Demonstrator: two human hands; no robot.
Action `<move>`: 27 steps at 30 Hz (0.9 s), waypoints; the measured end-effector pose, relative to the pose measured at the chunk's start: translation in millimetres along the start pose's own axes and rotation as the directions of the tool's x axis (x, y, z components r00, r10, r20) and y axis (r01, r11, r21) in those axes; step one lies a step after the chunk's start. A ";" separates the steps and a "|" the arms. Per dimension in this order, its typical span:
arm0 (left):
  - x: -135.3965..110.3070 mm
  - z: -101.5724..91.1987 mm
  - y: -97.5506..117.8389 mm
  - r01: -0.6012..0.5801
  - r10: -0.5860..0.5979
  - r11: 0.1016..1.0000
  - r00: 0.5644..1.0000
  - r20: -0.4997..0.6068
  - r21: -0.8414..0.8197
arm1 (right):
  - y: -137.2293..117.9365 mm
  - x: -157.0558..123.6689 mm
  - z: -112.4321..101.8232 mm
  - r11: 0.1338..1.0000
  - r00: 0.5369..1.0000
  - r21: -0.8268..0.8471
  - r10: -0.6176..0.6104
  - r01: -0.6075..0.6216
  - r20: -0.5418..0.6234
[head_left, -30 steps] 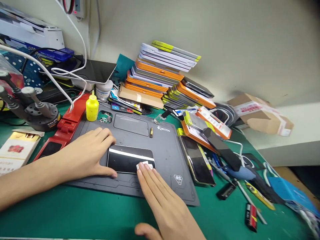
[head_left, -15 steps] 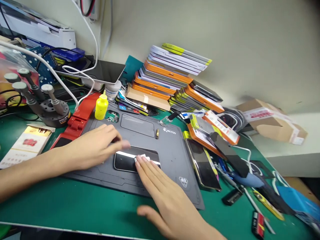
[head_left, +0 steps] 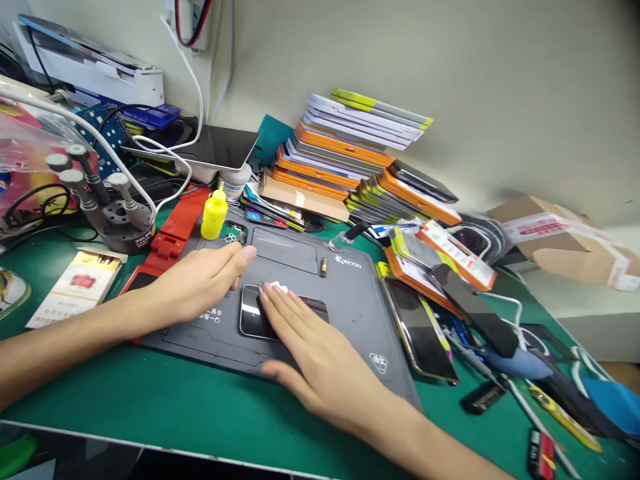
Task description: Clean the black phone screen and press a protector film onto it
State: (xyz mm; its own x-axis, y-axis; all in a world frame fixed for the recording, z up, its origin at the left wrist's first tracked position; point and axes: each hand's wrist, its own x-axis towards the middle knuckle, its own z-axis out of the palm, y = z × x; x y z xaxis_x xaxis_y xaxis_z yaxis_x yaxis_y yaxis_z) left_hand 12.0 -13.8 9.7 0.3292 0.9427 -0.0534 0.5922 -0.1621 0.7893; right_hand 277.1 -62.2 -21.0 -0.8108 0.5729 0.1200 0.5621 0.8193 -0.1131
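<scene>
My right fingers lie flat on the phone, a white wipe under the tips

The phone (head_left: pixel 253 321) lies dark glass up on my grey mat (head_left: pixel 353 303), its length running left to right. My right hand (head_left: pixel 323 350) comes across it from the near right, covering much of the middle; the left end and the far right corner are in sight. My right fingers are straight and side by side, the thumb spread well away from them. They rest over a small white wipe (head_left: pixel 279 287) on the glass without curling round it; most of it is hidden.

My left hand (head_left: pixel 200 283) is beyond the phone's left end, apart from it. Its fingers are stretched out, loosely open, and nothing shows in them. I cannot tell whether the heel of that hand touches the mat.

Past the left hand stands a yellow bottle (head_left: pixel 214 218), upright by the mat's far left corner. A red holder (head_left: pixel 173 247) runs along the mat's left side. A small brass piece (head_left: pixel 323 268) is on the mat beyond the phone, and a glass bottle (head_left: pixel 345 239) with a black cap is near the far edge. A second phone (head_left: pixel 419 325) lies to the right, just beside the mat, on the green bench (head_left: pixel 200 407).
</scene>
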 end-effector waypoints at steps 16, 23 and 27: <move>-0.7 2.0 3.0 -0.007 0.010 0.994 1.000 -0.028 0.105 | -13.1 14.7 1.1 1.000 0.999 -0.017 0.013 -0.014 -0.045; -0.2 3.1 1.3 -0.051 0.051 0.992 0.999 -0.002 0.119 | -28.5 3.4 0.0 0.996 0.995 0.003 -0.093 0.093 -0.031; -1.3 1.5 3.7 -0.029 0.032 0.994 0.999 -0.030 0.101 | -16.9 28.3 1.6 1.000 1.000 0.024 -0.011 0.012 -0.026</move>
State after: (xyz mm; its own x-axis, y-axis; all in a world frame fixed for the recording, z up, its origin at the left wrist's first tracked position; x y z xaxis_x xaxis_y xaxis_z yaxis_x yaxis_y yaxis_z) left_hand 14.9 -16.1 11.8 0.3261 0.9453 -0.0100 0.6536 -0.2178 0.7248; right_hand 244.4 -59.8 -17.3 -0.8125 0.5642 0.1469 0.5485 0.8251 -0.1357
